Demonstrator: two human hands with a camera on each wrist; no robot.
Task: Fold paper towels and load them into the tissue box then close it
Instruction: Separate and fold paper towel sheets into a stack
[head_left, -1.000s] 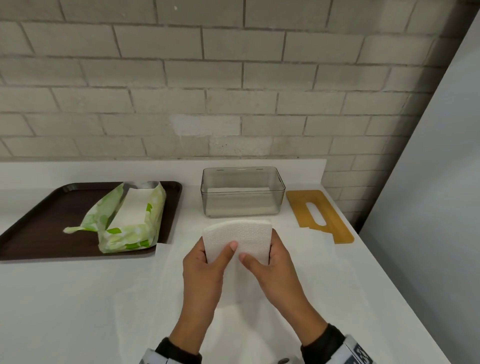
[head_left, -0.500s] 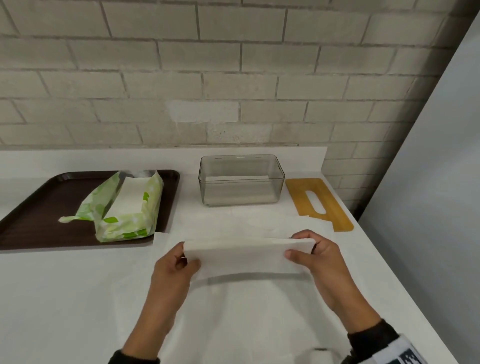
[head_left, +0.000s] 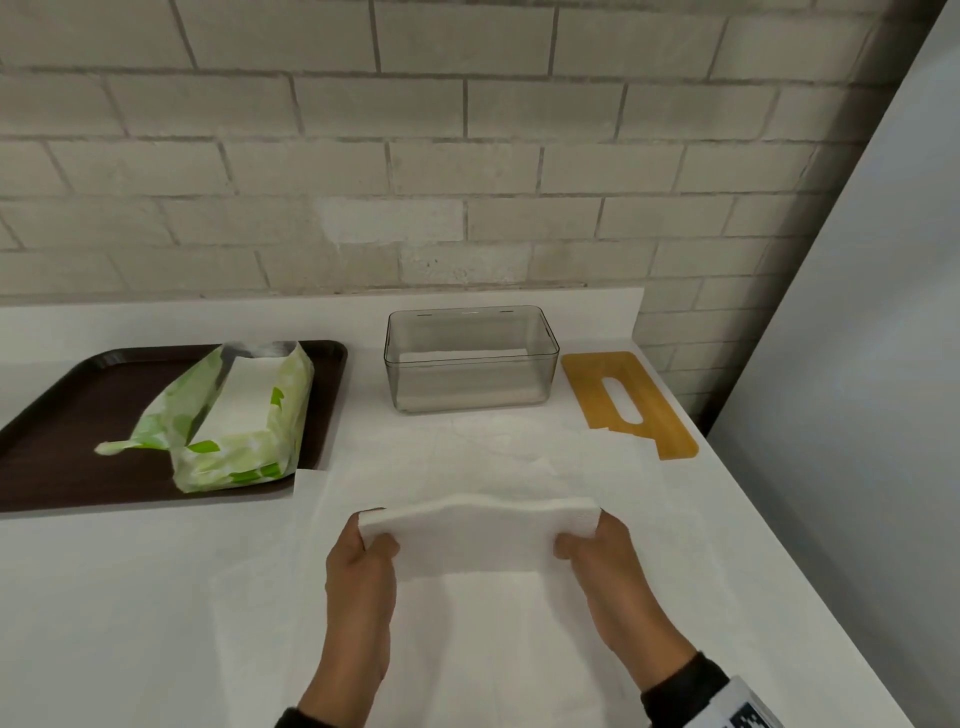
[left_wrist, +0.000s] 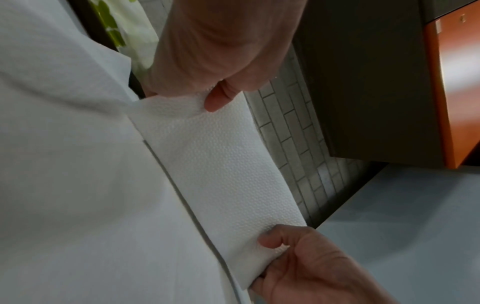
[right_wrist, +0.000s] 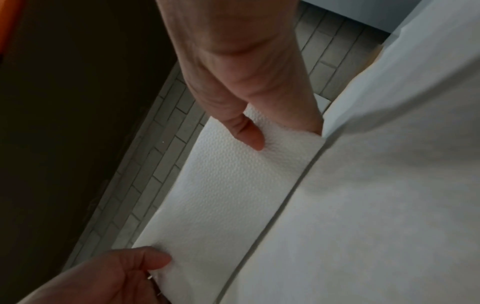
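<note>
A white embossed paper towel (head_left: 480, 538), folded into a long strip, hangs level just above the counter in front of me. My left hand (head_left: 376, 543) pinches its left end between thumb and fingers, and my right hand (head_left: 576, 540) pinches its right end. In the left wrist view the left thumb (left_wrist: 218, 100) presses on the paper towel (left_wrist: 221, 164). In the right wrist view the right thumb (right_wrist: 248, 133) lies on the paper towel (right_wrist: 231, 195). The clear tissue box (head_left: 470, 358) stands open behind it, with a white layer at its bottom. Its bamboo lid (head_left: 628, 402) lies flat to the right.
A dark tray (head_left: 57, 415) at the left holds an opened green-and-white pack of towels (head_left: 234, 421). A thin white sheet (head_left: 467, 649) covers the counter under my hands. The brick wall is behind, and the counter edge runs along the right.
The towel was held short-side-on with both hands close together; the hands have moved apart to its two ends, and it now spans sideways between them.
</note>
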